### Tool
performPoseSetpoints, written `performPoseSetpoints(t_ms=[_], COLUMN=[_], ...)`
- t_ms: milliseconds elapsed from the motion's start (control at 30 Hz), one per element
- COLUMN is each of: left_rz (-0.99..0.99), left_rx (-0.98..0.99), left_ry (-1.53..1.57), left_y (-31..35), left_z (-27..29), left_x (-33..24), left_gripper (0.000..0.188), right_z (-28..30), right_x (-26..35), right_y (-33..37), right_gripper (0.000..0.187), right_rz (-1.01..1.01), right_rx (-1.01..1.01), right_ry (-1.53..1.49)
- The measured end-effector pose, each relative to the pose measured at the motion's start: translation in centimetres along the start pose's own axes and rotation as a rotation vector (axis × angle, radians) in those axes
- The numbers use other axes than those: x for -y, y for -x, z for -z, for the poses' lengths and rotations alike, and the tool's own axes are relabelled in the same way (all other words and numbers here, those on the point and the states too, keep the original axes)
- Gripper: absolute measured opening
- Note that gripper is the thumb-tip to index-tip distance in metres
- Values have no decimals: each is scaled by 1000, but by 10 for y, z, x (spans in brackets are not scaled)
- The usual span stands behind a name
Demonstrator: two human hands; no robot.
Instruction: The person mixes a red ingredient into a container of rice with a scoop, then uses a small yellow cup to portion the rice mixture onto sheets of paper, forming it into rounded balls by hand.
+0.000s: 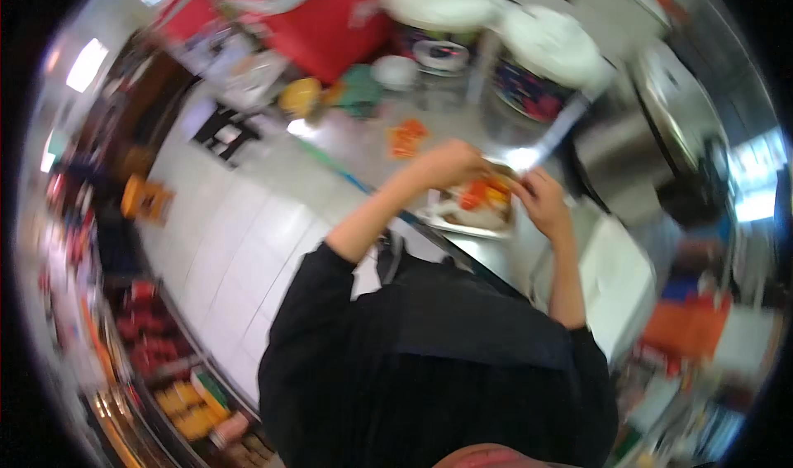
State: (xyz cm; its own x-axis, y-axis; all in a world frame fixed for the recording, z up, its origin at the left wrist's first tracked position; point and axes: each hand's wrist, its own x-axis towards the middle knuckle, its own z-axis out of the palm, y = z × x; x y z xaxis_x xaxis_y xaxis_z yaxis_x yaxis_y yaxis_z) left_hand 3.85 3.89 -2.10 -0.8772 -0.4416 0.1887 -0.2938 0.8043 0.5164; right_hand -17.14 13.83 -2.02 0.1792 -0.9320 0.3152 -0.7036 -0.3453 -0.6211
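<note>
Reaches with both bare forearms over a metal table (363, 142), dressed in black. Holds the left hand (450, 162) over the far left part of a shallow tray (471, 229), with fingers bent downward; because of blur, cannot tell if pinching something or only touching. Has the right hand (543, 204) at the right side of the same tray, with thumb and forefinger near to each other; here also, cannot tell if gripping the rim. Inside the tray, between both hands, orange pieces (473, 194) with yellow pieces (497, 195) just beside. On the table, beyond the left forearm, a flat orange heap (407, 137). Farther back, a white-lidded pot (529, 88); to the right, a large steel vessel (624, 162).
</note>
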Motion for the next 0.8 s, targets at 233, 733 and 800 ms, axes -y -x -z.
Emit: performPoseSetpoints(t_ms=[233, 733, 800], left_rz=[-191, -17, -22], left_rx=[-95, -55, 19], left_ry=[12, 84, 89], left_y=[-13, 3, -4], left_z=[-6, -7, 2], left_x=[-8, -13, -14], left_gripper=[14, 18, 19], right_z=[-14, -16, -22], right_x=[-5, -1, -24], right_y=[-12, -18, -11], right_gripper=[24, 10, 13], right_rz=[54, 220, 258], right_rx=[8, 112, 107], right_ry=[102, 110, 139])
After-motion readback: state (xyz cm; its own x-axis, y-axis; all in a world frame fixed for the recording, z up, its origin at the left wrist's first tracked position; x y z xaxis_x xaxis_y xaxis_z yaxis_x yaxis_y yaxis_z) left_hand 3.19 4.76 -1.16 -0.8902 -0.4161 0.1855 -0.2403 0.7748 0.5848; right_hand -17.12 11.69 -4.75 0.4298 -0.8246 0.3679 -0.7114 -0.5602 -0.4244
